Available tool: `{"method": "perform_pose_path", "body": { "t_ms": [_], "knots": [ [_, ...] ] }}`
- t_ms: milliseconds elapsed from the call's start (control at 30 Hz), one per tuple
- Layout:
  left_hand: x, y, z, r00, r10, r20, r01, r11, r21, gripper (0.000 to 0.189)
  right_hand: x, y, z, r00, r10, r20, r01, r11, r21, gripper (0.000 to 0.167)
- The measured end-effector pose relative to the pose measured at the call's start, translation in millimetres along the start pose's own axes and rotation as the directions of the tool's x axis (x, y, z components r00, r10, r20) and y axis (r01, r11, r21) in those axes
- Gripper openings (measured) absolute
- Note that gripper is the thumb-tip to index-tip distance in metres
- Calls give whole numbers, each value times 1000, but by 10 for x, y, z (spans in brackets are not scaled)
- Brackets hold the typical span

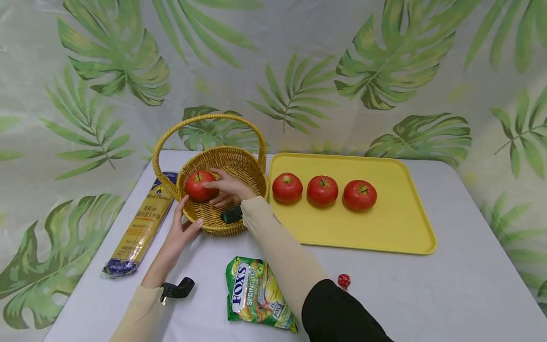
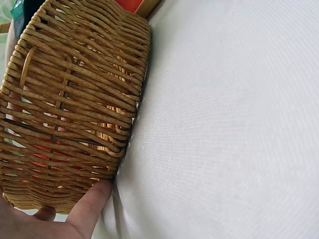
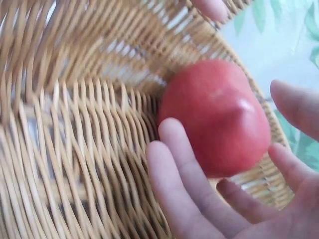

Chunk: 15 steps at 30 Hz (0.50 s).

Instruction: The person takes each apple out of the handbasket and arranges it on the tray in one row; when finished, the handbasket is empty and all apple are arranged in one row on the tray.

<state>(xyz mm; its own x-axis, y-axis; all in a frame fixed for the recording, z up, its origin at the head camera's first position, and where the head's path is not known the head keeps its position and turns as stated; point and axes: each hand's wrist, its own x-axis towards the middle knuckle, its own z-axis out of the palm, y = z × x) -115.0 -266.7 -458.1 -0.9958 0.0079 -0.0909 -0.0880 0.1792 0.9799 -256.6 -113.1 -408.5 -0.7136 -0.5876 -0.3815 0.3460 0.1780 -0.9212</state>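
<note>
A golden wicker basket [image 1: 224, 230] with a tall arched handle stands at the back left. My left hand [image 1: 181, 235] holds its near left side; one finger [image 2: 92, 204] lies against the outer weave. Inside, by the left wall, sits a red apple [image 1: 200, 185]. My right hand [image 1: 232, 186] reaches into the basket beside that apple. In the right wrist view the fingers are spread and fairly straight, two fingertips overlapping the apple [image 3: 214, 117]. Part of the apple in the left wrist view shows only as red through the weave.
Three more apples [image 1: 322, 191] sit in a row on a yellow tray [image 1: 363, 232] right of the basket. A spaghetti packet [image 1: 138, 228] lies to the left. A green candy bag [image 1: 256, 292] is partly under the right forearm, and a red lollipop [image 1: 344, 280] lies beyond it.
</note>
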Motion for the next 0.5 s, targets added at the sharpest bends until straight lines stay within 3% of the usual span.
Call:
{"method": "perform_pose_path", "body": {
  "t_ms": [333,500],
  "knots": [
    [13,-18,-9,1000,-6,5,6,1000,-22,77,84,47,276,991,-16,-131,34,989,141,64],
    [-46,138,20,1000,-25,13,26,999,-40,78,104,22,313,985,-35,-170,61,986,155,61]
  ]
}}
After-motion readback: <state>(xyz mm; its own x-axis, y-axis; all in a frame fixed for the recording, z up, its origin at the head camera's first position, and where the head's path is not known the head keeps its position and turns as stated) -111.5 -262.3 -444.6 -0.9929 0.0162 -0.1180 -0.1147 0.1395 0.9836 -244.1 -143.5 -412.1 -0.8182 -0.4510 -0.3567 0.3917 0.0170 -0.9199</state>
